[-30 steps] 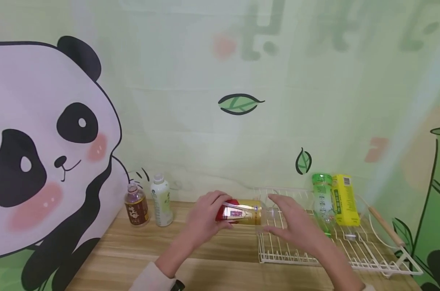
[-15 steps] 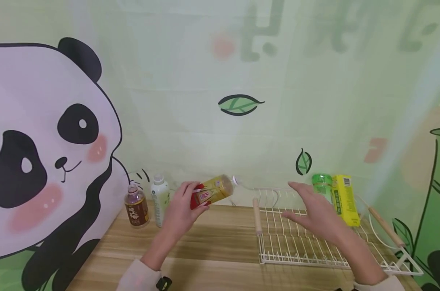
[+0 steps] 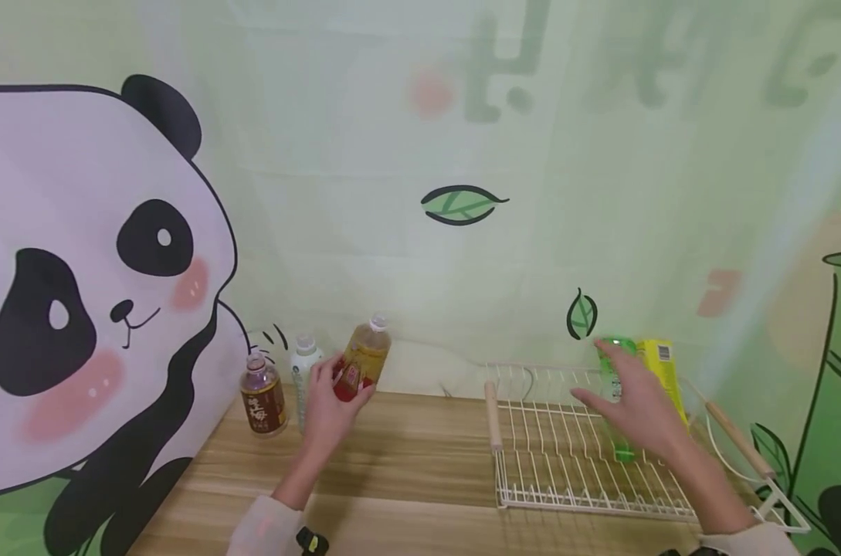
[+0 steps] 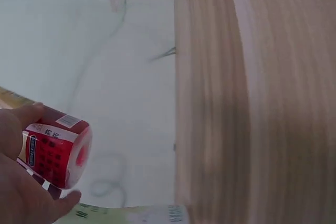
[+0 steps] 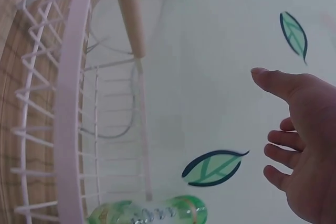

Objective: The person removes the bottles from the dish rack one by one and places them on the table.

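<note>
My left hand [image 3: 328, 405] grips a plastic bottle [image 3: 363, 357] with a gold and red label, tilted with its neck up and to the right. In the left wrist view the red lower end of the bottle [image 4: 58, 148] shows between thumb and fingers, raised off the table. Right behind this hand stands a white bottle [image 3: 305, 363], partly hidden by it. My right hand [image 3: 639, 398] is held with thumb and fingers apart and nothing between them, over the right part of a white wire rack [image 3: 552, 448]. A green-capped bottle [image 3: 622, 452] on the rack is partly covered by that hand.
A brown-labelled bottle [image 3: 263, 401] stands at the left on the wooden table [image 3: 420, 448]. On the rack, a yellow package [image 3: 662, 367] leans beside the green-capped bottle. The rack has wooden handles [image 3: 493, 417] on its sides. A printed cloth wall [image 3: 364, 255] rises behind the table.
My left hand has carried the gold and red bottle left, away from the rack, turning it from lying level to nearly upright. My right hand has moved right, away from the bottle's neck.
</note>
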{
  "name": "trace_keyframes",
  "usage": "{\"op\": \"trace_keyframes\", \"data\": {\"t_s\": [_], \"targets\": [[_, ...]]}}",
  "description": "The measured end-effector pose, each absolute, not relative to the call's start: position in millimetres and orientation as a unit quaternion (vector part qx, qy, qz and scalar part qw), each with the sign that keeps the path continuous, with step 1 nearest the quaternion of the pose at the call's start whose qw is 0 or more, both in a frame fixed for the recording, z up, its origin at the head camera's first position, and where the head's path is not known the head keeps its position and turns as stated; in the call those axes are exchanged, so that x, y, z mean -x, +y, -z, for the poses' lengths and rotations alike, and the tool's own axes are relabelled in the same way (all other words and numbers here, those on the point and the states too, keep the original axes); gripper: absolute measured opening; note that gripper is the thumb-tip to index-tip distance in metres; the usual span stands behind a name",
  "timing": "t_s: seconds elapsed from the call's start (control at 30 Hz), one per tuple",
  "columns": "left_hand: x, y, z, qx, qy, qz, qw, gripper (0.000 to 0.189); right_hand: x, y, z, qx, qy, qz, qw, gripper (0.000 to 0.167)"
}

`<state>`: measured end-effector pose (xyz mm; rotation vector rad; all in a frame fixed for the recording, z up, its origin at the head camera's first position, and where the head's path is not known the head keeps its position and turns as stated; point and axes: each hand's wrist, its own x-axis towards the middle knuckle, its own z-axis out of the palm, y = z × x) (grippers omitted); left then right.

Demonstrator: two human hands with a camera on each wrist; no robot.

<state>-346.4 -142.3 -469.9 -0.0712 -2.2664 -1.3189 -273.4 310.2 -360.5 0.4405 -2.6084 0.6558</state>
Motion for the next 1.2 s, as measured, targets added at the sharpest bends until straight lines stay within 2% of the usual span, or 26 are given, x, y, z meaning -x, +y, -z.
{"op": "trace_keyframes", "data": {"t_s": [0.13, 0.23, 0.47, 0.73, 0.97, 1.2], "targets": [[351, -146, 484, 0.002, -0.813, 0.52, 0.263, 0.075, 282, 325, 368, -0.139, -0.934, -0.233, 0.233, 0.088], [353, -148, 491, -0.012, -0.808, 0.521, 0.275, 0.072, 288, 335, 374, -0.109, -0.94, -0.231, 0.228, 0.089], [353, -142, 502, -0.048, -0.812, 0.516, 0.27, 0.071, 300, 356, 393, -0.042, -0.949, -0.247, 0.191, 0.097], [349, -136, 517, -0.092, -0.8, 0.545, 0.233, 0.073, 306, 374, 413, 0.002, -0.955, -0.272, 0.115, 0.108], [349, -137, 528, -0.109, -0.804, 0.54, 0.224, 0.073, 316, 379, 429, -0.004, -0.955, -0.281, 0.093, 0.08], [349, -135, 537, -0.107, -0.807, 0.539, 0.214, 0.072, 318, 379, 437, 0.031, -0.958, -0.282, 0.038, 0.094]]}}
